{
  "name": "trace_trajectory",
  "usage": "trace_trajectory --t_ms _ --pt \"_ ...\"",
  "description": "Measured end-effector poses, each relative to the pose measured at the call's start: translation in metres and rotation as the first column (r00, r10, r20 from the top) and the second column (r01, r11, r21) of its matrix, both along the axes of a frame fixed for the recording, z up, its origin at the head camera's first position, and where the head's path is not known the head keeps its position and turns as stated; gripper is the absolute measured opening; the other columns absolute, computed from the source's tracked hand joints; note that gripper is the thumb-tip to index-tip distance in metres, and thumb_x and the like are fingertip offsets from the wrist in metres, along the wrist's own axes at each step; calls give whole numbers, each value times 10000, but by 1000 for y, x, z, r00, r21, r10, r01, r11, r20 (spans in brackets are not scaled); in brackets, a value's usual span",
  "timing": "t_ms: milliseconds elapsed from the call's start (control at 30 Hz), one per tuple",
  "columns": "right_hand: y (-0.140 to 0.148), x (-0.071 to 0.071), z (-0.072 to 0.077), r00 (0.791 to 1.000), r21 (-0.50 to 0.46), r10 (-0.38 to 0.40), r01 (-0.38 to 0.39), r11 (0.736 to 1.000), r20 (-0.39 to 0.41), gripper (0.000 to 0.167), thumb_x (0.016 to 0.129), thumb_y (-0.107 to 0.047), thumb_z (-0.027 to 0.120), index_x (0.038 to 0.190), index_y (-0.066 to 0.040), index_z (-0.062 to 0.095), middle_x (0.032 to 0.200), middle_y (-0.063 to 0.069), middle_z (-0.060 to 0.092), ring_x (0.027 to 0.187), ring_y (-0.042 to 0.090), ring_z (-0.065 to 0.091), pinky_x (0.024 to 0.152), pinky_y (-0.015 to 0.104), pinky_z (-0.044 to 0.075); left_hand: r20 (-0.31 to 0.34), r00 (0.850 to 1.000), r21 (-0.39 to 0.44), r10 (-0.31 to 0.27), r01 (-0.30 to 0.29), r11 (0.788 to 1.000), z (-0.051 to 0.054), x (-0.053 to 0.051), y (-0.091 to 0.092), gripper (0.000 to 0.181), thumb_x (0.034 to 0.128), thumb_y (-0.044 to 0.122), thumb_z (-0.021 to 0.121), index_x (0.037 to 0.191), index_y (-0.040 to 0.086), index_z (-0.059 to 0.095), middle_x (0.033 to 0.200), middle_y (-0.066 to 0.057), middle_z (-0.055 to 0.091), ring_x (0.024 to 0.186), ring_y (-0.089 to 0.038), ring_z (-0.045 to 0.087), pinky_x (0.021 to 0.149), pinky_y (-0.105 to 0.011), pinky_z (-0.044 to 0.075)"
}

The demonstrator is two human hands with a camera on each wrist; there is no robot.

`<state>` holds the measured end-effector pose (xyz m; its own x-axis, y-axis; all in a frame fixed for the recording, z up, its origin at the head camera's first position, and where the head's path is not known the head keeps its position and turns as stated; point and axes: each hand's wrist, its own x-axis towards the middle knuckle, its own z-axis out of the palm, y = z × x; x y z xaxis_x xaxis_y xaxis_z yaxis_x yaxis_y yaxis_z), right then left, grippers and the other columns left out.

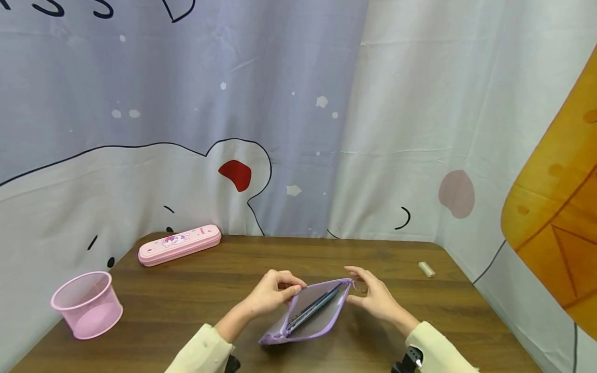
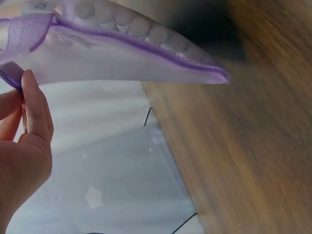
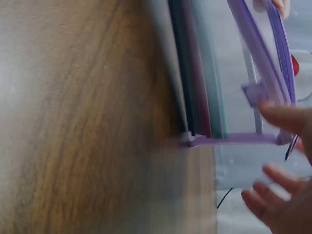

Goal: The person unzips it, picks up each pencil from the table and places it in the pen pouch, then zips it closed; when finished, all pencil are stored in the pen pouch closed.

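Observation:
A purple-edged, see-through zip pouch is held tilted above the wooden table, its mouth gaping upward. Slim dark items lie inside it; the right wrist view shows them as long dark, maroon and teal strips, kind unclear. My left hand pinches the pouch's upper left rim between thumb and fingers, as the left wrist view also shows. At the pouch's right corner my right hand is spread, fingers apart from thumb. Its thumb is close to a small purple tab; whether they touch is unclear.
A pink pencil case lies at the table's back left. A pink mesh pen cup stands at the left edge. Toward the back right is a small pale block, perhaps an eraser. A printed curtain hangs behind the table.

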<state>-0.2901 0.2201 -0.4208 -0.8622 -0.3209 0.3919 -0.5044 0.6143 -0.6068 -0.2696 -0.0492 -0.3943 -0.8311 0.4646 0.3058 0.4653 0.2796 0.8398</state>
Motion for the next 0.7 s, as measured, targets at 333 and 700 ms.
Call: trace_trajectory --t_ms 333,700 --pt "-12 17 19 992 -116 124 -123 986 0 64 729 -5 668 761 -23 617 680 85 593 592 -1 457 515 175 429 -9 997 -113 -78 77 991 -6 7 -17 207 867 206 556 962 61 669 774 -95 631 561 5 485 485 -155 436" --pt "-5 -4 0 999 -96 31 -32 995 -7 101 729 -145 702 736 -120 605 638 -29 572 545 -29 455 475 164 417 -52 985 -251 -164 146 957 -16 27 -58 665 720 310 719 1272 118 402 1087 -33 556 953 -80 539 850 -290 479"
